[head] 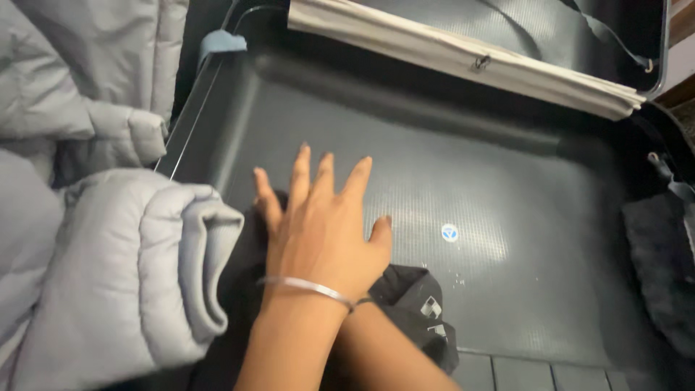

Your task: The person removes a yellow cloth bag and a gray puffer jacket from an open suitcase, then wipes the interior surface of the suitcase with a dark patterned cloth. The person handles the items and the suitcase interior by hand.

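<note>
Left hand point(322, 232) flat on black garment point(420, 300)

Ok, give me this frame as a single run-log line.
left hand: flat, fingers spread, on black garment | right hand: hidden | open suitcase: dark lining | grey puffer jacket: at left

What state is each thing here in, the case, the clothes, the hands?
Suitcase: open, lid raised at the back, shell mostly bare.
Black garment: crumpled in the near left corner of the shell.
Grey puffer jacket: folded over, bulging across the suitcase's left edge.
Left hand: flat, fingers spread, over the black garment, holding nothing.
Right hand: only its forearm shows, crossed under the left wrist.
</note>
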